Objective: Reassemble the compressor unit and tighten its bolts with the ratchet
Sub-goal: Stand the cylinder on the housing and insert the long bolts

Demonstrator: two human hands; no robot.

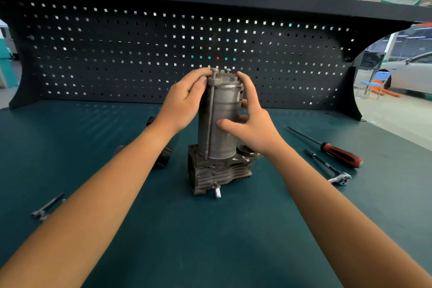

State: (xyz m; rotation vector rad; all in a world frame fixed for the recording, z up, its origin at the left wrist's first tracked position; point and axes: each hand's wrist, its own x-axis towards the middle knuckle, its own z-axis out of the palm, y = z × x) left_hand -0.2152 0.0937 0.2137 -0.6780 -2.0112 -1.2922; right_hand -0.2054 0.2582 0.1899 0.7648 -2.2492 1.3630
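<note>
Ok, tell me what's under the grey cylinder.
The grey cylinder stands upright on a dark finned block resting on the green benchtop. Their mating face is hidden by the cylinder.

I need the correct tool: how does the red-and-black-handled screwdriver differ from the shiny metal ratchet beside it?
The red-and-black-handled screwdriver has a thick coloured grip; the shiny metal ratchet is bare metal with a rounded head. The screwdriver lies farther away, the ratchet nearer. Both lie untouched on the teal mat.

Hands (184,100) (254,128) around upright compressor unit (224,107)
</note>
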